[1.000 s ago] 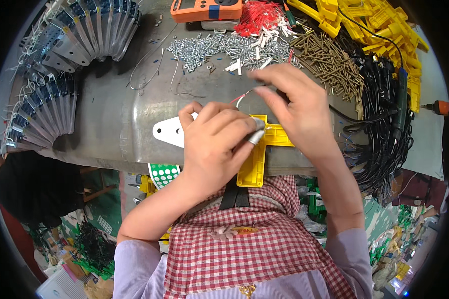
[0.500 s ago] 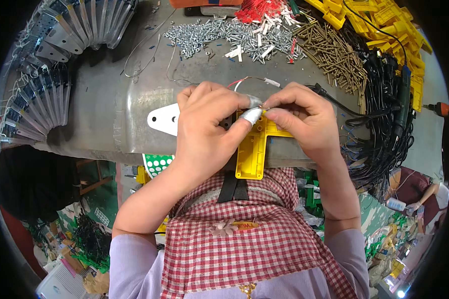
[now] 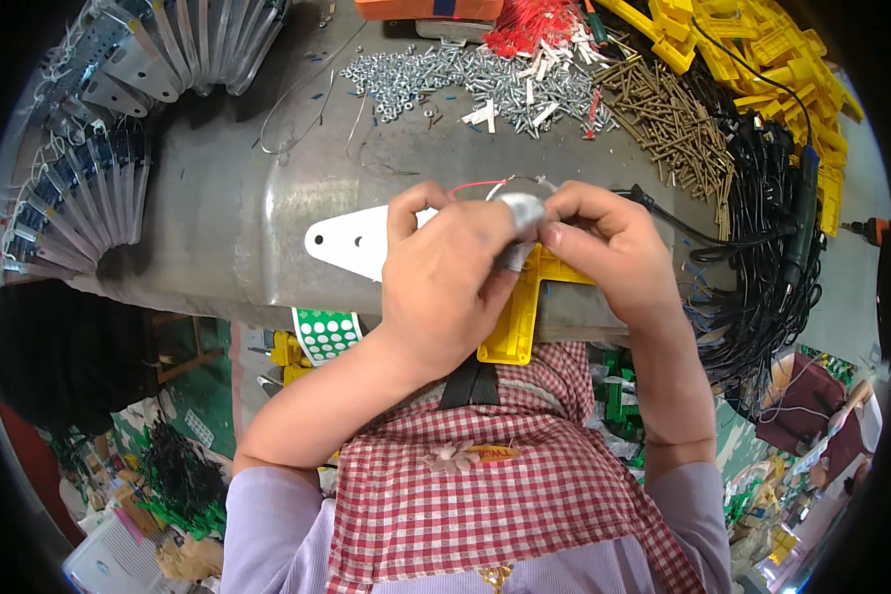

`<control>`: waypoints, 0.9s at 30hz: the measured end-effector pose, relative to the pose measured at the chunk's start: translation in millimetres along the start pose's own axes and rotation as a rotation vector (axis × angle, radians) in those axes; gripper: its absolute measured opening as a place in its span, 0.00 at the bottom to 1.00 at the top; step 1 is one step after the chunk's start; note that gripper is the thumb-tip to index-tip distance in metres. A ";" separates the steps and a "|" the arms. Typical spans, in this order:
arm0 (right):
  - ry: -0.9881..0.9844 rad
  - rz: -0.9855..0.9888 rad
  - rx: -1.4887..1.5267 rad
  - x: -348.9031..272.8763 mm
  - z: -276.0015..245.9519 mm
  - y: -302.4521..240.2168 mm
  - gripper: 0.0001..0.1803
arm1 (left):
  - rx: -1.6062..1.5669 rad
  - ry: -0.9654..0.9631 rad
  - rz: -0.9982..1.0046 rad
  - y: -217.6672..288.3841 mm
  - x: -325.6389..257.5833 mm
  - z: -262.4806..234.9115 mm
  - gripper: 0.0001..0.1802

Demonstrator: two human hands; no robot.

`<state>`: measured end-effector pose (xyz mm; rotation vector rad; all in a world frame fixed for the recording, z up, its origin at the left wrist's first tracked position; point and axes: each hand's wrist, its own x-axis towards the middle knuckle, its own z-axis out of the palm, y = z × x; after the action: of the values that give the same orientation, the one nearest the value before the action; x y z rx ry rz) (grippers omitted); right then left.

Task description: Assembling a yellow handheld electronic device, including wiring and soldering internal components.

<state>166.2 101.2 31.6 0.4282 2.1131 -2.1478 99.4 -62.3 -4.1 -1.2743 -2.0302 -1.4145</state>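
Observation:
My left hand [image 3: 455,272] has silver wrapping on its thumb and index finger. Its fingertips are pinched together against those of my right hand [image 3: 614,247], which is also closed in a pinch. Between them is the end of a thin wire, mostly covered by the fingers. Just beyond, a thin red wire [image 3: 477,185] curves over the table beside a white one. Below both hands lies a yellow plastic housing [image 3: 510,332], an open shell with a side arm, partly hidden. A white plate with holes [image 3: 342,243] sticks out to the left from under my left hand.
Nuts [image 3: 391,84], screws [image 3: 525,89] and brass-coloured long screws [image 3: 668,124] lie in heaps at the back. Yellow housings [image 3: 762,59] and black cables [image 3: 777,218] crowd the right. Fanned metal-and-clear strips [image 3: 99,198] stand at left. A green sheet with white dots [image 3: 327,335] hangs at the front edge.
My left hand has turned and shifted right, its wrapped fingers now folded over the pinch point and covering the wire end. My right hand stays close to its place. The whole view has shifted slightly.

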 end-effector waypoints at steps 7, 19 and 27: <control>0.188 -0.268 -0.688 -11.6 1.5 -9.1 0.08 | 0.204 -0.086 0.068 -1.1 14.6 -2.5 0.30; 0.116 -0.577 -0.784 -1.5 -2.9 -5.5 0.06 | -0.605 -0.332 -0.692 2.3 29.5 -13.1 0.29; -0.246 0.039 -0.128 19.1 -17.3 -6.6 0.12 | -0.059 -0.137 -0.105 0.1 14.9 -2.6 0.34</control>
<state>148.5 121.0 33.0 0.1806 2.0702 -1.9179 91.0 -57.6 7.6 -1.3406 -2.1894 -1.4804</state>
